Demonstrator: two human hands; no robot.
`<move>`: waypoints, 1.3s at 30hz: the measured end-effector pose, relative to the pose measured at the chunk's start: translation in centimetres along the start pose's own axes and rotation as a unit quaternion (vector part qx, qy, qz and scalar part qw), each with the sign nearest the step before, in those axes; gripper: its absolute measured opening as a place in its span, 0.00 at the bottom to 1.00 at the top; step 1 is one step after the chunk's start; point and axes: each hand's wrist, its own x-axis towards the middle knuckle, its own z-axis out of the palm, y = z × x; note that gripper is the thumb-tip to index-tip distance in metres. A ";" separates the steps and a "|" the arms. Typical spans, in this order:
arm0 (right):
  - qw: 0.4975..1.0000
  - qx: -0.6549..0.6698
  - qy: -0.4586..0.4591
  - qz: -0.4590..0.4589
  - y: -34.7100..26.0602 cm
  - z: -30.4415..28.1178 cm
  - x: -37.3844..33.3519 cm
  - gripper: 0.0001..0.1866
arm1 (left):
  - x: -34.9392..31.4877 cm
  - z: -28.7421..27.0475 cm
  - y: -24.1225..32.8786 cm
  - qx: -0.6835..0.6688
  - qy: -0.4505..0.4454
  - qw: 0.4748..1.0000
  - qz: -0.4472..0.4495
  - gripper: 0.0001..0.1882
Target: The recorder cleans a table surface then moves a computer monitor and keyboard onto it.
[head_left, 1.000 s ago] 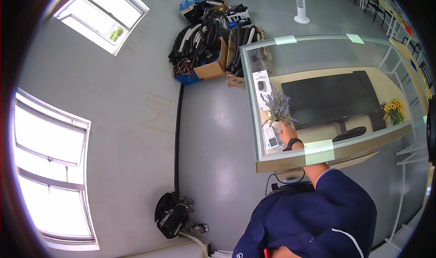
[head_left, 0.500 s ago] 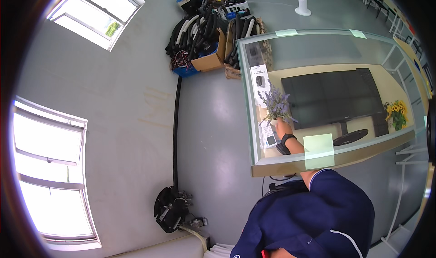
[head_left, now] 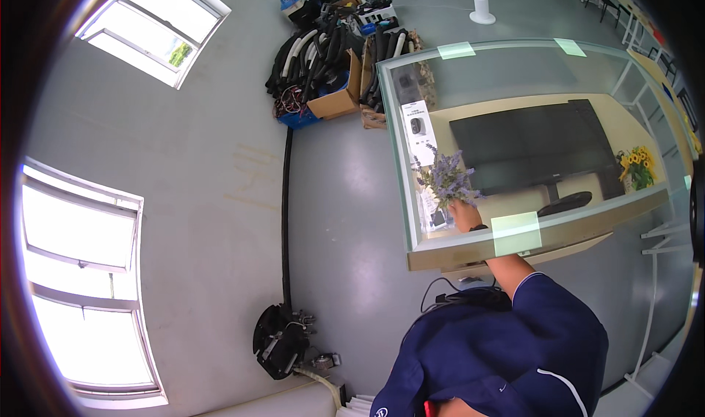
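My right hand (head_left: 464, 216) reaches beneath the glass top of a display table, seen through the pane. Its fingers are closed round the base of a potted lavender bunch (head_left: 446, 176) with purple flowers and grey-green leaves; the pot is mostly hidden now. A dark band circles my wrist, partly covered by the table's front rim. Left of the flowers lie a white printed box (head_left: 418, 134) and a second white box (head_left: 435, 215). To the right, a black monitor (head_left: 532, 149) lies flat on its stand. My left hand is out of view.
The table's glass edge (head_left: 402, 160) and front rim (head_left: 587, 222) frame the shelf, with yellow sunflowers (head_left: 637, 167) at its right. Boxes of black tubes (head_left: 334, 68) stand on the floor beyond. A black backpack-like thing (head_left: 277, 343) lies by the wall, and a white tower fan (head_left: 481, 2) stands farther off.
My right hand has drawn back toward me with the lavender, whose flowers have come nearer the front rim. The front panel under the table top sticks out further toward me.
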 end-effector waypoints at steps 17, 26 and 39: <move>0.985 -0.101 -0.141 0.011 3.9 -13.1 -17.6 0.10 | 6.6 -2.2 0.2 0.087 -0.024 0.985 0.145 0.14; 0.965 -0.166 -0.103 0.174 8.8 -16.7 -33.1 0.09 | 3.3 -2.9 10.5 0.131 -0.175 0.973 0.070 0.19; 0.966 -0.255 -0.021 0.036 -4.4 -29.0 -29.7 0.10 | 6.1 0.9 13.2 0.042 -0.207 0.976 0.046 0.18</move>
